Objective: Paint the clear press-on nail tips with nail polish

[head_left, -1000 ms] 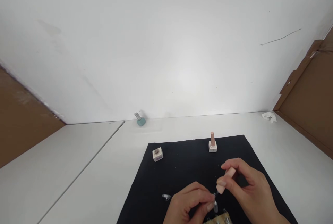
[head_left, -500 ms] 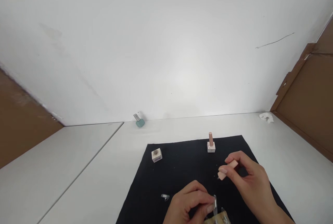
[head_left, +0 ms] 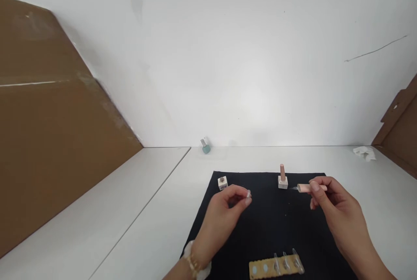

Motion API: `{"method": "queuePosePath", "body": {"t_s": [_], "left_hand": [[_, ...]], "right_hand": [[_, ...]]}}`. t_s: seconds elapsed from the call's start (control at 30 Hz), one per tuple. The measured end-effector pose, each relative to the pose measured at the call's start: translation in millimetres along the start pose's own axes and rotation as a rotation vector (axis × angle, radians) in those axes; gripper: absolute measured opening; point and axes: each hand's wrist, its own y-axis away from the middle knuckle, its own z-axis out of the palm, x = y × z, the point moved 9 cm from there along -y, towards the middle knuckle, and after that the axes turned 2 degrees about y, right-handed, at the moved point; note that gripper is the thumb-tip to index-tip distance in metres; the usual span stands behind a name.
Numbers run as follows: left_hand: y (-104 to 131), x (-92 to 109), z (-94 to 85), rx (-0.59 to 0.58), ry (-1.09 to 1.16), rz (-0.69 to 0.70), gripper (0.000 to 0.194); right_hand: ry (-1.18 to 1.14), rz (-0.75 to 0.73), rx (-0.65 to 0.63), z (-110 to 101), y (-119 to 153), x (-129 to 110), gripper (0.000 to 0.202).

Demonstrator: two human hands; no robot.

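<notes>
My left hand (head_left: 224, 210) is over the left part of the black mat (head_left: 267, 223), thumb and forefinger pinching a small clear nail tip (head_left: 248, 193). On the right, my right hand (head_left: 335, 206) grips a pale pink nail polish brush cap (head_left: 305, 188), its brush pointing left. Just left of that brush stands a capped pink nail polish bottle (head_left: 282, 182). An uncapped white square nail polish bottle (head_left: 222, 183) stands behind my left hand. Near the bottom lies a yellowish strip holder (head_left: 260, 268), with several clear nail tips (head_left: 286, 261) upright on its right part.
A teal nail polish bottle (head_left: 206, 147) leans at the back by the white wall (head_left: 228, 54). Crumpled white tissue (head_left: 365, 153) lies at the back right. Brown cardboard panels (head_left: 58, 132) stand on both sides. A seam (head_left: 140, 212) crosses the white table.
My left hand has left the strip holder, moving up and away with a clear nail tip pinched in it. My right hand has turned the brush cap to point left. The view has shifted.
</notes>
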Motion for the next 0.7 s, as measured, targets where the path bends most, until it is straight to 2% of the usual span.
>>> {"method": "queuePosePath", "body": {"t_s": [0.07,0.17,0.27,0.33,0.43,0.53,0.7], "left_hand": [[-6.2,-5.7,17.7,-0.078,-0.096,0.008,0.007],[-16.4,-20.8,41.6,-0.168,-0.244,-0.012,0.015],[-23.7,-33.1,53.5,-0.239,-0.389,-0.021,0.013],[-25.7,-38.9,55.4,-0.282,-0.471,-0.023,0.009],[-26.1,-45.7,54.6,-0.334,-0.551,-0.034,0.019],[-26.2,-49.7,54.5,-0.364,-0.583,-0.047,0.022],[-25.1,-47.8,48.5,-0.309,-0.545,-0.04,0.012]], "right_hand": [[-0.059,0.014,-0.038,1.9,-3.5,4.4,0.043],[-0.141,0.026,-0.034,1.6,-8.5,11.1,0.048],[-0.174,0.031,-0.046,3.1,-11.9,15.1,0.053],[-0.173,0.035,-0.054,4.1,-12.3,16.3,0.054],[-0.181,0.037,-0.077,8.2,-9.6,15.7,0.054],[-0.188,0.035,-0.133,17.5,-6.2,14.1,0.056],[-0.16,0.047,-0.199,29.6,-6.3,19.1,0.059]]}}
